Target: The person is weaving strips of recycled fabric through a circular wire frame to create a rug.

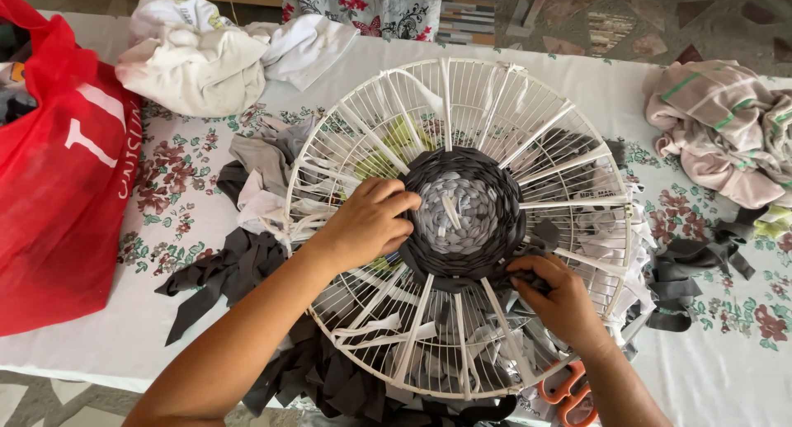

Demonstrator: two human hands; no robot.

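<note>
A round white wire fan guard (528, 122) lies on the table as a loom, with white fabric strips strung along its spokes. At its middle sits a woven disc (466, 212), light grey inside and dark grey around. My left hand (367, 221) rests on the disc's left edge, fingers curled against the dark weave. My right hand (557, 295) pinches a dark grey fabric strip (528, 280) at the disc's lower right rim, between the spokes.
A red plastic bag (58, 171) stands at the left. White cloths (198, 60) lie at the back left, a striped pinkish cloth (726, 130) at the right. Dark fabric strips (223, 270) spill around the guard. Orange-handled scissors (569, 394) lie under my right wrist. The floral tablecloth (165, 171) covers the table.
</note>
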